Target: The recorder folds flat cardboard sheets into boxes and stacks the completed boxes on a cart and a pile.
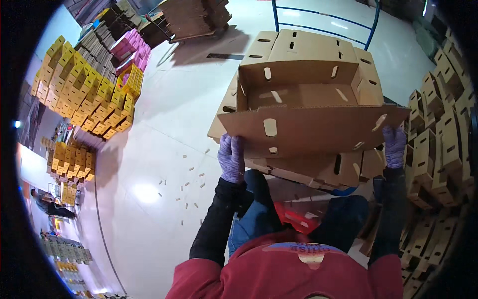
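A brown cardboard box (318, 127) with cut-out slots lies in front of me, its far and side walls standing up and its near panel slanted toward me. My left hand (231, 157), in a purple-grey knitted glove, is closed on the left end of that near panel. At the panel's right end, my right hand (395, 146), gloved the same way, grips the edge. Both thumbs are partly hidden. Beneath the box is a pile of cardboard blanks (291, 45) with oval holes, reaching out beyond it on several sides.
A blue metal rail (323, 25) rises behind the pile. Stacked brown boxes (438, 144) crowd the right side. Yellow-topped boxes (84, 89) stand far left, near a yellow crate (130, 80). Small cardboard scraps (186, 184) dot the floor. A red object (296, 218) lies between my legs.
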`<state>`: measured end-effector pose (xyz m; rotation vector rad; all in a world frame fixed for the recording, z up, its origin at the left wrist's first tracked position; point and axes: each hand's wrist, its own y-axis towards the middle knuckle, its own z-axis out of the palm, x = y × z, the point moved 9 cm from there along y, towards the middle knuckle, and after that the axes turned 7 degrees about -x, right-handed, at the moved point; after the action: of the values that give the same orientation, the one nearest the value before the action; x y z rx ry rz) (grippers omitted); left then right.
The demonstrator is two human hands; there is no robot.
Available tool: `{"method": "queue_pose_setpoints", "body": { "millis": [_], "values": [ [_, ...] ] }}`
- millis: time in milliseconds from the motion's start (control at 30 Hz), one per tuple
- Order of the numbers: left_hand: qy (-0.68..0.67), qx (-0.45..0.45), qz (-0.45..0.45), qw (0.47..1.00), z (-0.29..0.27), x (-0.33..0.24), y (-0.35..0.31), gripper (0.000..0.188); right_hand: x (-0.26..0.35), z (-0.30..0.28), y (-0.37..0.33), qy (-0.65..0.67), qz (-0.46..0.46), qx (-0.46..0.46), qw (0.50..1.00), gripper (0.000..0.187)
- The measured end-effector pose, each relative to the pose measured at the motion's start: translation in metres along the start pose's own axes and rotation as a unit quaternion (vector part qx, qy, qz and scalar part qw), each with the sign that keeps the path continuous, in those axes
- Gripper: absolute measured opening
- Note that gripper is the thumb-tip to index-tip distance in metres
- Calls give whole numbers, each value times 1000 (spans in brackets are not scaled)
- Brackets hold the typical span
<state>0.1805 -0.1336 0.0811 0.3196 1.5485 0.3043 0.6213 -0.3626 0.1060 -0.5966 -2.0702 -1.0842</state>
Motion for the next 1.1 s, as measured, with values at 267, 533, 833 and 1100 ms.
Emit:
{"method": "queue_pose_setpoints", "body": {
  "millis": [267, 533, 833, 1100],
  "values": [
    [35, 31, -119, 992, 13, 27, 22, 23, 17, 16, 21, -93, 111, 44, 989, 46],
    [430, 109, 441, 780, 76, -121, -9, 71, 4, 35, 27, -168, 63, 114, 977, 36],
    [432, 474, 179, 746, 171, -47, -17, 76, 7, 69, 46, -339, -286, 68, 894, 48],
    [353, 634, 114, 679, 203, 41, -42, 61, -1, 138, -7, -233, -244, 516, 788, 26]
  ]
}}
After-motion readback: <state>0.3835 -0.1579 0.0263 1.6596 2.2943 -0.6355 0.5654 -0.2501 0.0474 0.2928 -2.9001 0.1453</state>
